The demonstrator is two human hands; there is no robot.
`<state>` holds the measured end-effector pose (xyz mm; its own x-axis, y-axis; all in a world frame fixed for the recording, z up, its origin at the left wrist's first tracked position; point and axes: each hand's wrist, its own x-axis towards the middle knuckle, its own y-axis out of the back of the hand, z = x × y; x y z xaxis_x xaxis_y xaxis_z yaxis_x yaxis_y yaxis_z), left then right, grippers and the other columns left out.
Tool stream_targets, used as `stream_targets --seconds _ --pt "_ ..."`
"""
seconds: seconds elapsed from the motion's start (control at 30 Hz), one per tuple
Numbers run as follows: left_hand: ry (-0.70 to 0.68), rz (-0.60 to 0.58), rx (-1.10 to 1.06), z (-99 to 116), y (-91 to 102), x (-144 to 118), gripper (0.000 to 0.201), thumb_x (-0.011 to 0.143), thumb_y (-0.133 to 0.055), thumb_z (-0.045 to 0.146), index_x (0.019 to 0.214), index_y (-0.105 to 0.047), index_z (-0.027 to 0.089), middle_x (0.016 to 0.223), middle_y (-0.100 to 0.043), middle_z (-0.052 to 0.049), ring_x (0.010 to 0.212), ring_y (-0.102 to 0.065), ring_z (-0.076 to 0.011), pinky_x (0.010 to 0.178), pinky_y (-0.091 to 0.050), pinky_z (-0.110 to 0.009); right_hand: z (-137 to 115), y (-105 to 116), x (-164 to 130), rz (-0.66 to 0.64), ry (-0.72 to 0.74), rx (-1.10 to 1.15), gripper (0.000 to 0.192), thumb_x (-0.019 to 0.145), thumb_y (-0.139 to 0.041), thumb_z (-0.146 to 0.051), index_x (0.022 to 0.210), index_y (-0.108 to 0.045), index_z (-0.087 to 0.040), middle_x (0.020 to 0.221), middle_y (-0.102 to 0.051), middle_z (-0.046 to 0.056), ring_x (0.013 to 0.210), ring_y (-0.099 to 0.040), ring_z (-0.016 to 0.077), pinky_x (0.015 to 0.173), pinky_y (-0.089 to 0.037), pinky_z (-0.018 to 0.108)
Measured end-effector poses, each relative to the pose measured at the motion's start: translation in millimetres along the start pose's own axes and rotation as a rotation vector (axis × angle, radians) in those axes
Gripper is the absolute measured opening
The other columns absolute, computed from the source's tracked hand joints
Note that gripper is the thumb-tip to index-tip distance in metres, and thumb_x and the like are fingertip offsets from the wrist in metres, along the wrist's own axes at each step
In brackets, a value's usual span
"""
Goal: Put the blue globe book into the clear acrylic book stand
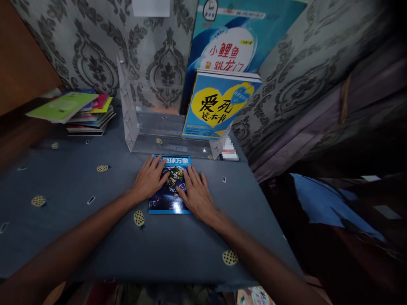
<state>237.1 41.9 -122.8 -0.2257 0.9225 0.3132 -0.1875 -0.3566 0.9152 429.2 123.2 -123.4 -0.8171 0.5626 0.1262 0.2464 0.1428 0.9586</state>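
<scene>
Palm down with fingers spread, the left hand (149,180) rests across the upper left part of a blue book (171,192) in the head view I am watching. The right hand (197,192) also lies flattened with its fingers apart, its thumb and nearest fingers over the book's right edge and its outer fingers reaching past it. Neither one grips anything, and I cannot tell how hard they press. Between the two thumbs I see a strip of the dark cover with a globe on it; the white title runs along the far edge, by the left fingertips. The book lies closed on the counter (178,250), whose grey-blue covering is printed with yellow pineapples.

Just beyond the hands I make out a clear stand (129,123). In its right part, ahead of the right hand, a blue book with a yellow heart (219,103) stands in front of a tall teal book (241,27). Beside the stand's right end sits a small pale object (229,150), too blocky to identify. Well off to the left of the left hand and farther back, I see a stack of books (90,120) with a light green one (63,106) on top.
</scene>
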Motion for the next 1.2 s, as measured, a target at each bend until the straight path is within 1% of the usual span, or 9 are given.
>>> stream_targets --seconds 0.27,0.4,0.5,0.6,0.7,0.8,0.9,1.03,1.2 --pt "0.109 0.1 -0.524 -13.3 6.2 6.0 0.045 0.093 -0.053 0.034 0.135 -0.055 0.018 0.143 -0.055 -0.014 0.133 -0.053 -0.027 0.114 -0.042 -0.049 2.1 -2.6 0.3 0.034 0.014 0.024 0.068 0.103 -0.033 -0.054 0.155 -0.039 -0.01 0.162 -0.033 0.02 0.153 -0.027 0.0328 0.123 -0.024 0.058" --pt "0.52 0.215 -1.193 -10.9 9.9 12.6 0.051 0.082 -0.066 0.025 0.131 -0.054 0.02 0.142 -0.058 -0.011 0.132 -0.056 -0.0247 0.112 -0.045 -0.042 1.5 0.5 1.2 0.006 -0.003 0.031 0.069 0.103 -0.035 -0.052 0.153 -0.041 -0.004 0.162 -0.032 0.022 0.153 -0.026 0.0332 0.125 -0.024 0.054" --pt "0.781 0.19 -1.482 -0.9 9.6 13.7 0.038 0.08 -0.07 0.024 0.116 -0.062 0.018 0.119 -0.072 -0.009 0.112 -0.069 -0.0242 0.098 -0.056 -0.039 1.4 1.5 2.0 -0.014 -0.002 0.041 0.07 0.103 -0.038 -0.05 0.153 -0.04 -0.001 0.162 -0.032 0.024 0.153 -0.026 0.0331 0.126 -0.023 0.051" --pt "0.852 0.117 -1.535 11.8 9.7 10.5 0.024 0.083 -0.071 0.031 0.099 -0.068 0.015 0.091 -0.077 -0.008 0.087 -0.075 -0.0242 0.082 -0.062 -0.038 2.4 0.3 1.8 -0.001 -0.002 0.074 0.07 0.103 -0.038 -0.05 0.154 -0.038 -0.002 0.162 -0.031 0.024 0.154 -0.025 0.0329 0.126 -0.024 0.051" --pt "0.917 0.107 -1.572 21.7 14.5 7.6 0.02 0.086 -0.071 0.034 0.093 -0.069 0.015 0.08 -0.077 -0.006 0.073 -0.075 -0.0215 0.075 -0.064 -0.036 4.6 -1.1 0.4 0.042 -0.023 0.196 0.071 0.103 -0.035 -0.052 0.158 -0.03 -0.008 0.166 -0.024 0.02 0.154 -0.024 0.0311 0.125 -0.027 0.053" --pt "0.93 0.108 -1.583 29.1 24.8 8.2 0.018 0.088 -0.069 0.033 0.091 -0.069 0.016 0.079 -0.077 -0.005 0.072 -0.075 -0.0204 0.075 -0.064 -0.036 7.2 -1.8 -0.7 0.101 -0.067 0.415 0.075 0.104 -0.03 -0.056 0.162 -0.019 -0.011 0.169 -0.014 0.018 0.156 -0.018 0.0284 0.125 -0.025 0.052" --pt "0.922 0.144 -1.576 37.5 36.0 9.8 0.022 0.09 -0.068 0.037 0.095 -0.071 0.016 0.083 -0.078 -0.005 0.081 -0.076 -0.0213 0.08 -0.063 -0.036 9.3 -2.6 0.3 0.207 -0.109 0.645 0.077 0.103 -0.028 -0.059 0.162 -0.016 -0.01 0.168 -0.018 0.017 0.156 -0.02 0.0264 0.126 -0.023 0.049" --pt "0.878 0.263 -1.425 47.3 43.2 9.4 0.038 0.085 -0.072 0.052 0.097 -0.073 0.016 0.092 -0.078 -0.006 0.094 -0.075 -0.0222 0.087 -0.06 -0.035 9.3 -0.2 5.7 0.353 -0.216 0.963 0.072 0.098 -0.04 -0.063 0.155 -0.041 -0.019 0.157 -0.046 0.011 0.146 -0.041 0.0275 0.123 -0.03 0.046" --pt "0.785 0.307 -1.255 51.3 39.5 11.4 0.055 0.08 -0.068 0.069 0.099 -0.073 0.018 0.098 -0.077 -0.006 0.1 -0.072 -0.0244 0.089 -0.057 -0.034 5.6 12.9 13.2 0.409 -0.422 1.475 0.055 0.085 -0.059 -0.067 0.114 -0.073 -0.022 0.117 -0.075 0.005 0.119 -0.064 0.0277 0.109 -0.047 0.044"
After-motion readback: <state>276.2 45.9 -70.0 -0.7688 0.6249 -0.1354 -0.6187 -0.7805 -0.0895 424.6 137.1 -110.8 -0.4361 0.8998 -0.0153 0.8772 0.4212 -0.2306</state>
